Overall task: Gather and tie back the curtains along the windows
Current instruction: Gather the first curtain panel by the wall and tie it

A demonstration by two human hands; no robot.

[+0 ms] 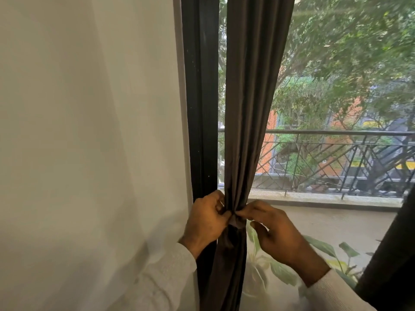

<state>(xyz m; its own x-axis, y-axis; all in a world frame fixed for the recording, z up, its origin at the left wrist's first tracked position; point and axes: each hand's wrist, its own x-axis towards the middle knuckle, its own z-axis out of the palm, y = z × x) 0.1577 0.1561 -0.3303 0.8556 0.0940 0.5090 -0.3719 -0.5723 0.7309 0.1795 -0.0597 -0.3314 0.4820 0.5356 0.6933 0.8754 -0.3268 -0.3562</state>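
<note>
Beside the black window frame (pixel 199 97) we see, from the head camera, the dark brown curtain (pixel 251 97) hanging in one gathered bundle, narrowest at hand height. Our left hand (pixel 207 217) grips the bundle from the left, fingers curled round the folds. Our right hand (pixel 272 230) meets it from the right — thumb and forefinger pinch the tie band (pixel 235 221) that wraps the cloth there. Both sleeves are white. Left of the frame is a pale wall (pixel 89 131). Outside stand a balcony railing (pixel 336 160) and green trees (pixel 348 52). We find no containers and no readable writing.
</note>
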